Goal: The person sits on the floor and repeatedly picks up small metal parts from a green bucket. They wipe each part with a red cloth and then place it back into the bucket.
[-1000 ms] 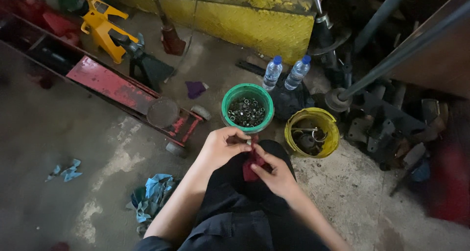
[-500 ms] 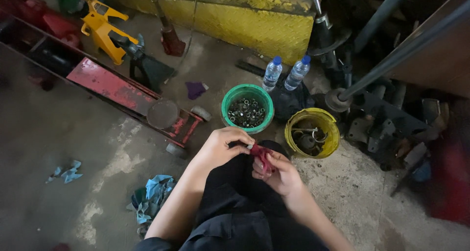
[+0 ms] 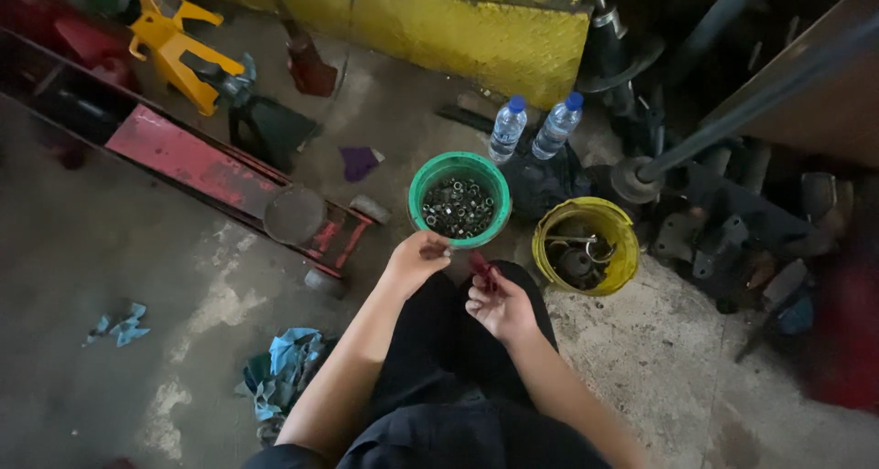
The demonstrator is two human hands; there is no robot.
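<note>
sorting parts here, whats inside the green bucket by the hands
The green bucket holds a heap of small dark metal nuts. Only the top layer shows; whatever lies beneath is covered.

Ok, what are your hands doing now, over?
Left hand at green bucket rim, pinching something small, too small to tell. Right hand holds red rag. Yellow bucket beside. Nothing between hands and bucket.

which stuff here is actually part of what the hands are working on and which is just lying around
In use:
left hand, at the rim of the green bucket of nuts
right hand, holding a small red piece

Lying about:
yellow bucket of parts
two water bottles
red floor jack
yellow jack stand
blue rags
</note>
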